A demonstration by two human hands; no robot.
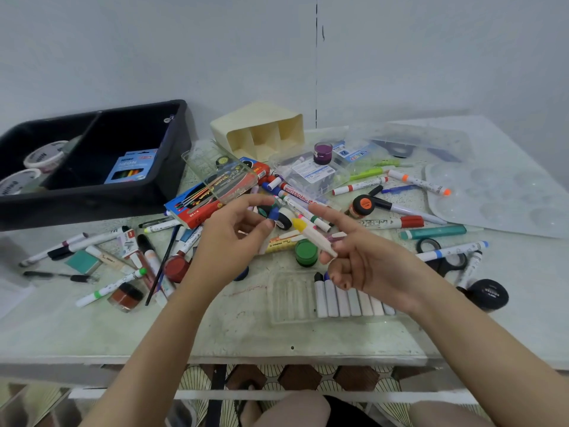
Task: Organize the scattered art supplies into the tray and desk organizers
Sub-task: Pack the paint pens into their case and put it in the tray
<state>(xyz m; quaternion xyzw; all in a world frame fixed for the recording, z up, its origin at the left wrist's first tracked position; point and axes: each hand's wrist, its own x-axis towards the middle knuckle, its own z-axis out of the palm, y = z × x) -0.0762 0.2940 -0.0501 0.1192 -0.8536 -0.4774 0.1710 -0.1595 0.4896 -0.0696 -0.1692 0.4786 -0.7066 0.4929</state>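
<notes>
Early stage. Black plastic tray (92, 197) at the worktop's (200, 331) back-left corner held white tape rolls (46, 154); loose markers (418, 181) mostly scattered. Right hand (369, 266) pinched yellow-capped white marker (311, 237); left hand's (231, 241) grip unclear.

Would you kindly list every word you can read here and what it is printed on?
"WHITEBOARD": white marker, mid-pile.
"NEON": blue box in the black tray.
"STABILO": yellow highlighter, partly hidden.
Tape rolls and orange jar lid: lettering too blurred to read.

I read WHITEBOARD on a marker (297, 192) at 12 o'clock, and NEON on the blue box (132, 166) at 10 o'clock, in the black tray (92, 200).
</notes>
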